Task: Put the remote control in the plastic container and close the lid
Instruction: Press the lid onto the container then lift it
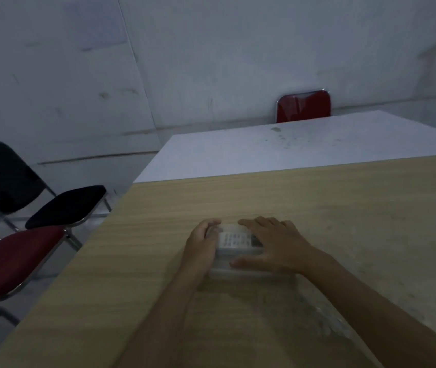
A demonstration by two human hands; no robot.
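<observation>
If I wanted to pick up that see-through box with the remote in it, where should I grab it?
Probably by its two short ends, one hand from each side. The plastic container lies flat and long across the wooden table, as the left hand and right hand bracket it now. The remote control shows through.

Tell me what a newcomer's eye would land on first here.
Two bare hands, left hand and right hand, press on a clear plastic container holding a white remote control, on the pale wooden table. A red chair back stands out behind the far white table.
</observation>
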